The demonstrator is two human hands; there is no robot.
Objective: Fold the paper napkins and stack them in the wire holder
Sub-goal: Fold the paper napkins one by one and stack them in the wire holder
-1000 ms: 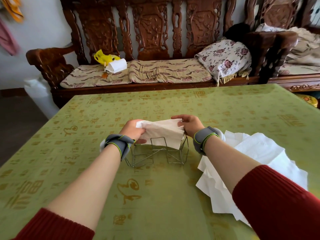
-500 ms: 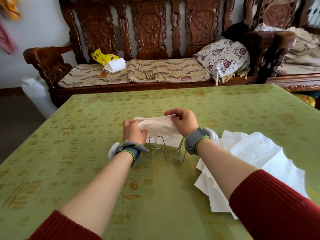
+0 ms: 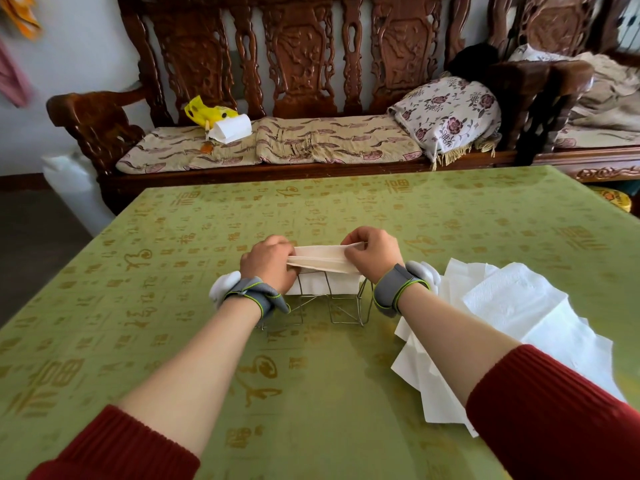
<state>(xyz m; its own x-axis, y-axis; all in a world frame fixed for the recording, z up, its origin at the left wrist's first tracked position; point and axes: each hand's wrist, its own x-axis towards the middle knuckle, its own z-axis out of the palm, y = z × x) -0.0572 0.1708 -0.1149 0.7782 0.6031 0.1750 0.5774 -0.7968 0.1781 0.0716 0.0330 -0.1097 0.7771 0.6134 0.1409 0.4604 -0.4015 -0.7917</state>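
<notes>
While the green table (image 3: 173, 271) is covered at four o'clock by loose napkins (image 3: 512, 306), the central wire holder (image 3: 361, 306) is now entered by the folded napkin (image 3: 322, 259), which was tilted above it a second ago. Its ends are pinched by the left hand (image 3: 268, 268) and right hand (image 3: 372, 254).

The left hand (image 3: 268, 263) and its wrist band (image 3: 254, 294) cover the left side of the wire holder (image 3: 346, 313). Its fingertips are out of sight behind the napkin (image 3: 320, 259). The right forearm (image 3: 450, 327) hides part of the pile of napkins (image 3: 512, 306). At the left edge a pink cloth (image 3: 12, 77) is blurred and cut off.
</notes>
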